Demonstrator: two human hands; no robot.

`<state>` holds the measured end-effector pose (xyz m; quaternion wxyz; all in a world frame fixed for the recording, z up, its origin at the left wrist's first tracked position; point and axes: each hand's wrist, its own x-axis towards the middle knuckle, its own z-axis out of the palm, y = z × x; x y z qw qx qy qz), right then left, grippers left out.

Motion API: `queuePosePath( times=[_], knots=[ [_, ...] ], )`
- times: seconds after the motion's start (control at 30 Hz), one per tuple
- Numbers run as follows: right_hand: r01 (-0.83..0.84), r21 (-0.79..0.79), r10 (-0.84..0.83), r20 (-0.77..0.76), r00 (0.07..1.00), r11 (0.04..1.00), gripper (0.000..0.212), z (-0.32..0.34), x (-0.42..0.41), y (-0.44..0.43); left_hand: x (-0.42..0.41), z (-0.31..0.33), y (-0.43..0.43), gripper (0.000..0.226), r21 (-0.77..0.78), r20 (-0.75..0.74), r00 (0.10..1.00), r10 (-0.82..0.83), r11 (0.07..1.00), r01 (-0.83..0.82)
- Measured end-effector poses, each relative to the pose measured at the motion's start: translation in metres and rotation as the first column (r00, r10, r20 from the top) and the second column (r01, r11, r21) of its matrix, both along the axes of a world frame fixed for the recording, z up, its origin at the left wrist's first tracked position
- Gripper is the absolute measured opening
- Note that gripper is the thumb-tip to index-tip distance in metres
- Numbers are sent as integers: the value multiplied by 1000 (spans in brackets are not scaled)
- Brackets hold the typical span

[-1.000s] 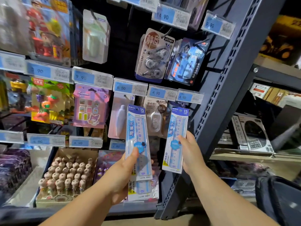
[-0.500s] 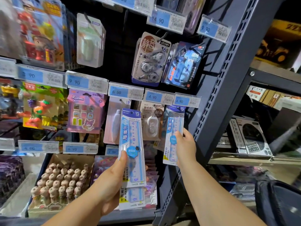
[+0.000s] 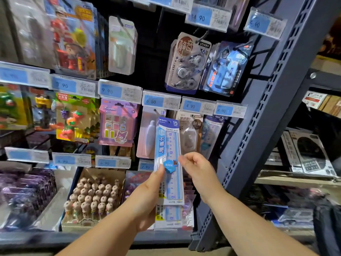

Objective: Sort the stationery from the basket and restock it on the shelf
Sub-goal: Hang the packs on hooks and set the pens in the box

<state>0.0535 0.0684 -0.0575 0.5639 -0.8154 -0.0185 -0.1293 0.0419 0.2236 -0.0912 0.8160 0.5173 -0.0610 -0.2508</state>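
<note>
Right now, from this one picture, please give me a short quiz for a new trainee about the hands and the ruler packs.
1. True or false: the left hand holds nothing.
2. Which price is on the tag above the hung ruler pack? A 4.90, B 14.90, C 9.90.
3. Fill in: the left hand's ___ presses the front of the ruler pack it holds.
Key: 1 false; 2 A; 3 thumb.
</note>
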Motion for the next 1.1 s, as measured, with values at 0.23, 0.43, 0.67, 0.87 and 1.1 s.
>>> queuePosePath(
  times=[0.23, 0.43, 0.67, 0.87, 1.1],
  knots=[
    [-57, 164, 67, -56, 996, 985, 12, -4, -10, 9, -13, 3, -6, 46, -36, 40, 998, -41, 998, 42],
    [-85, 487, 122, -45, 992, 869, 16, 0, -15, 1, -10, 1, -3, 52, -131, -6, 999, -48, 990, 47],
    [236, 424, -245, -33, 969, 874, 16, -7, -8, -35, 0, -12, -6, 45, -130, -45, 997, 67, 989, -72],
    [388, 333, -410, -7, 912, 859, 24, -10, 12, -64, 16, -13, -17, 67, -38, -44, 992, 120, 992, -121],
    [397, 241, -414, 23, 910, 886, 30, -11, 29, -68, 29, 1, -26, 55, -11, -52, 947, 318, 948, -319]
  ],
)
